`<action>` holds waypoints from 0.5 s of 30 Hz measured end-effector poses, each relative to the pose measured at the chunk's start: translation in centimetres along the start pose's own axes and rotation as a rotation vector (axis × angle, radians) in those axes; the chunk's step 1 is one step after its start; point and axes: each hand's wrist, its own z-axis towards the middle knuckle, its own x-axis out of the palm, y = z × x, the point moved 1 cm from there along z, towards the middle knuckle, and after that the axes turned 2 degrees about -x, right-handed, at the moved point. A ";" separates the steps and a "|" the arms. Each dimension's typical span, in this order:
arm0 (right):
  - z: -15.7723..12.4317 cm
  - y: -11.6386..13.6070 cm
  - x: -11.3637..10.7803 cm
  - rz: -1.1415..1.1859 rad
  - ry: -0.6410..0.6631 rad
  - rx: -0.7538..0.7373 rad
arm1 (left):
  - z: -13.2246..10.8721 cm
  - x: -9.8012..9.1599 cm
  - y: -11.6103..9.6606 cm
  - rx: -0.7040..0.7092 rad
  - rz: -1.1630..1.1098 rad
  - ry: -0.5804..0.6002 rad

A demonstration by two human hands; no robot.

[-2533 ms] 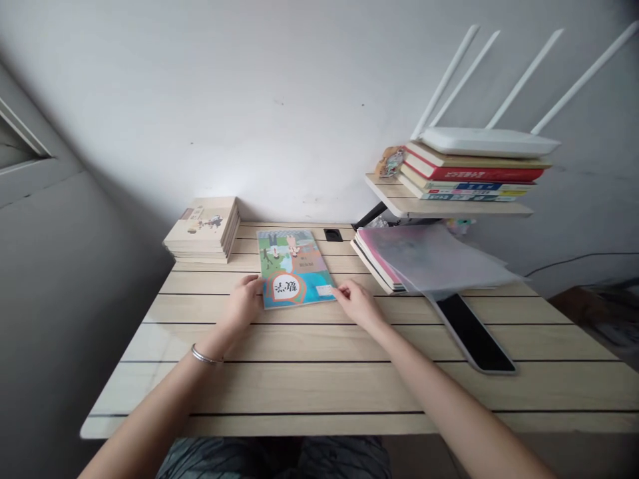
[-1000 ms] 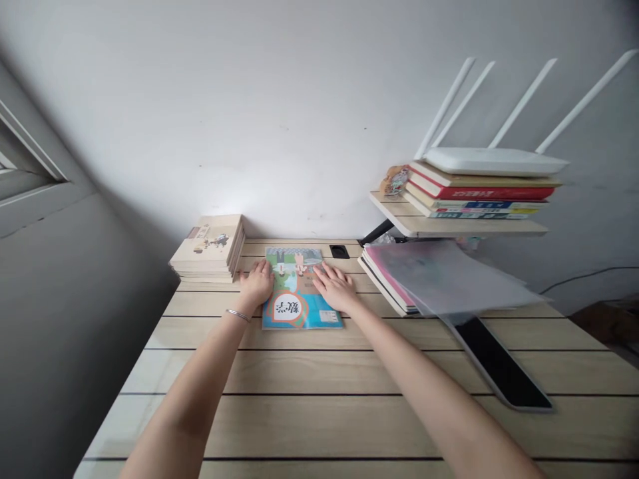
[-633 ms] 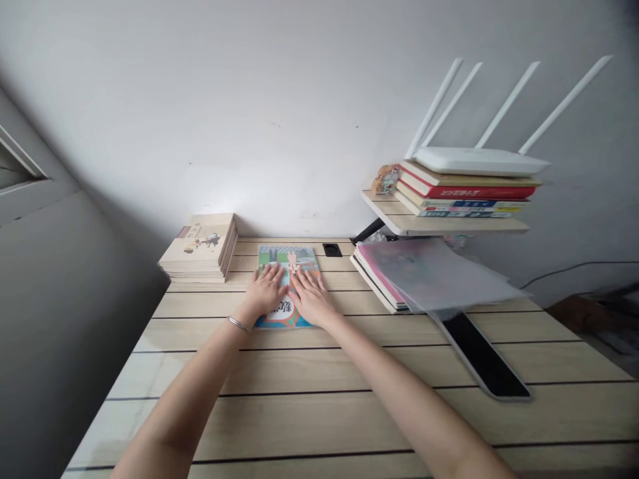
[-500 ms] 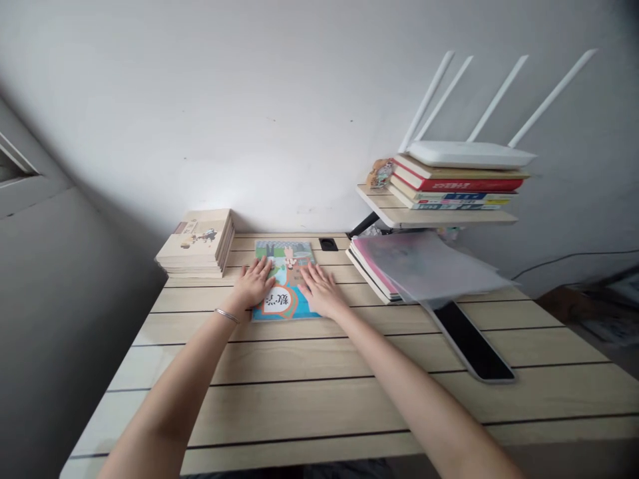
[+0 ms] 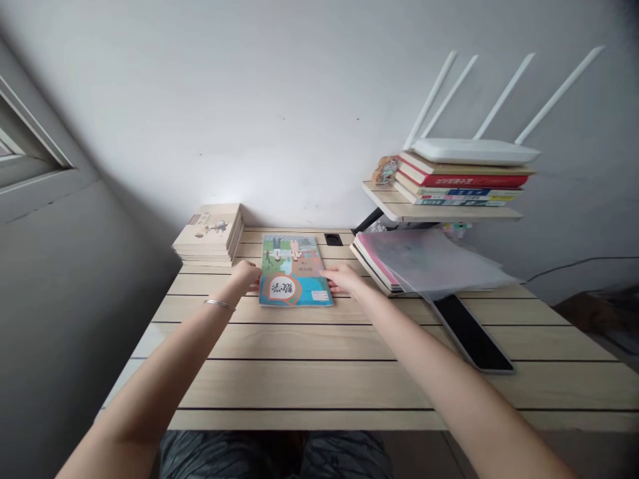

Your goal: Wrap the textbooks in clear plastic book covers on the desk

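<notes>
Across the pale wood-grain desk ruled with dark lines (image 5: 299,386), between the pile of papers topped by translucent sheets (image 5: 434,256) and the stack of cream paperbacks (image 5: 207,233), see the blue, green and orange rectangular paper book (image 5: 299,259) now bare of the spread palms laid over it half a second ago. Note its cover facing up, printed figures and black characters upside down. At its right edge, find the bare right hand (image 5: 344,279), fingers partly bent; at its left edge, the bare left hand (image 5: 244,276), fingers curled, tips partly hidden. Cannot tell a pinch from a touch in either. On the left wrist, spot a thin silver bangle (image 5: 219,304).
</notes>
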 end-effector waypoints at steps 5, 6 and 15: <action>0.1 1.0 1.7 0.156 0.101 0.078 | -0.1 0.8 -0.9 -0.049 0.105 0.032; 0.0 1.0 1.9 0.194 0.126 0.082 | 0.0 0.9 -0.9 -0.046 0.137 0.031; -0.7 0.0 -1.4 0.275 0.397 0.135 | -2.1 1.0 -0.3 0.098 0.337 0.089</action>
